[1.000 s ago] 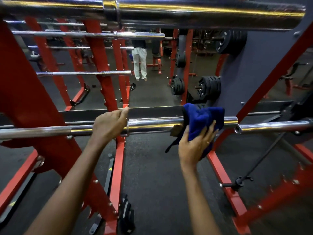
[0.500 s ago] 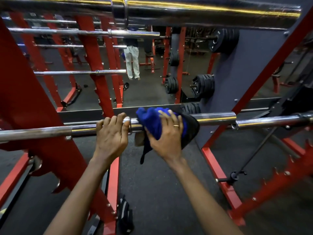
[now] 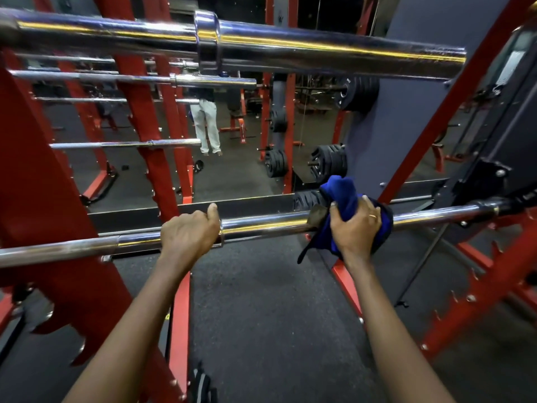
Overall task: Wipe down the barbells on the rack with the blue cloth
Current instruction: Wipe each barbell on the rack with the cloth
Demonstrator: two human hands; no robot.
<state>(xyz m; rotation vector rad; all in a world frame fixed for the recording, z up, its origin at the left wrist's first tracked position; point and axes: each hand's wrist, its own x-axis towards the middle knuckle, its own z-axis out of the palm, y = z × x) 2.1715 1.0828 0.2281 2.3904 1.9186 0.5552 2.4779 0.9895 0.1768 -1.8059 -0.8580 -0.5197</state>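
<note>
Red steel uprights of the rack (image 3: 43, 181) carry several chrome bars, the thickest being the upper barbell (image 3: 319, 50) running across the top, with the lower barbell (image 3: 267, 225) lying level beneath it above the dark rubber floor (image 3: 261, 301). The left hand (image 3: 189, 232) is curled over the lower barbell just beside its collar, thumb up behind the bar. The right hand (image 3: 356, 229), further along its sleeve, grips the bunched blue cloth (image 3: 343, 196), which is wrapped around the bar.
</note>
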